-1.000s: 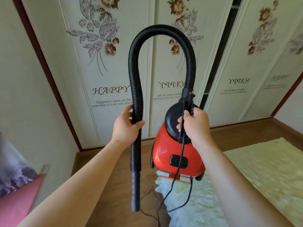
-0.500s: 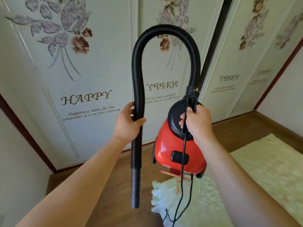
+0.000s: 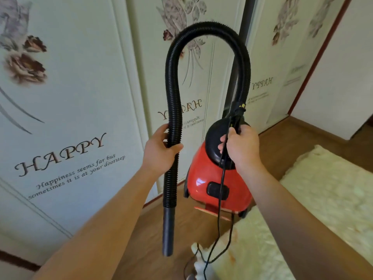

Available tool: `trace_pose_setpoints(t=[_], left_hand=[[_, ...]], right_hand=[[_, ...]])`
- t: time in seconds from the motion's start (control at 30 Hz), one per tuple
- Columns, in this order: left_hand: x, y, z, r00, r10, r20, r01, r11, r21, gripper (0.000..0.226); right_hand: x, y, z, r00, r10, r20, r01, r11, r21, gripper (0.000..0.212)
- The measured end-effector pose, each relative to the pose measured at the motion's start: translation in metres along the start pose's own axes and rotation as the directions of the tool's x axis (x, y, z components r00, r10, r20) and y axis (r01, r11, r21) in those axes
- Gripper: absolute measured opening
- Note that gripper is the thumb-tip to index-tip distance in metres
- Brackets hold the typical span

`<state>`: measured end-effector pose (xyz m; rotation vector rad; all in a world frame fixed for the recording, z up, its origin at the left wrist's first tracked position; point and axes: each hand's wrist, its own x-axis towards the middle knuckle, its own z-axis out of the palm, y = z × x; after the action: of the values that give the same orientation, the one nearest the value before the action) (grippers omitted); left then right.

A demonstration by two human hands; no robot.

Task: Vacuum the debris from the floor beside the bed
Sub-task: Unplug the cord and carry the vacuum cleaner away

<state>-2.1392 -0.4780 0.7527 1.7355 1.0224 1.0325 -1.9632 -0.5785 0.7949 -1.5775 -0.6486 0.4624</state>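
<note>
A red vacuum cleaner (image 3: 203, 182) with a black top hangs in the air in front of me. My right hand (image 3: 242, 146) grips its top handle together with the black power cord (image 3: 221, 190), which trails down to the floor. A black ribbed hose (image 3: 203, 29) arches up from the vacuum's top and comes down on the left. My left hand (image 3: 159, 150) is closed around that hose, above its smooth nozzle end (image 3: 168, 233), which points down over the wooden floor (image 3: 149, 239). No debris or bed is visible.
Cream wardrobe doors (image 3: 66, 110) with flower prints and "HAPPY" lettering stand close ahead and to the left. A pale fluffy rug (image 3: 323, 199) covers the floor on the right. A white wall (image 3: 339, 77) stands at far right.
The view has swung left and closer to the wardrobe doors. The vacuum and hose stay held the same way in both hands; the pink item at lower left has left the view.
</note>
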Motion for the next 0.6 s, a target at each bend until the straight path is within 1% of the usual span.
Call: trace_pose_setpoints(t=[0.17, 0.3, 0.43, 0.6], left_hand=[[0.076, -0.014, 0.026, 0.999, -0.001, 0.054, 0.001, 1.000, 0.010, 0.066], [0.141, -0.017, 0.052, 0.997, 0.008, 0.080, -0.006, 1.000, -0.021, 0.068], [0.199, -0.017, 0.075, 0.994, 0.016, 0.112, -0.012, 0.999, -0.039, 0.072], [0.267, -0.019, 0.103, 0.983, 0.036, 0.181, -0.025, 0.998, -0.062, 0.065]], right_hand=[[0.068, 0.005, 0.021, 0.998, 0.024, -0.050, -0.022, 1.000, 0.022, 0.018], [0.125, 0.005, 0.030, 0.995, 0.037, -0.090, -0.037, 0.999, -0.002, 0.020], [0.178, 0.003, 0.039, 0.992, 0.023, -0.123, -0.029, 0.998, -0.048, 0.015], [0.242, 0.006, 0.049, 0.983, 0.002, -0.185, -0.017, 0.997, -0.081, 0.016]])
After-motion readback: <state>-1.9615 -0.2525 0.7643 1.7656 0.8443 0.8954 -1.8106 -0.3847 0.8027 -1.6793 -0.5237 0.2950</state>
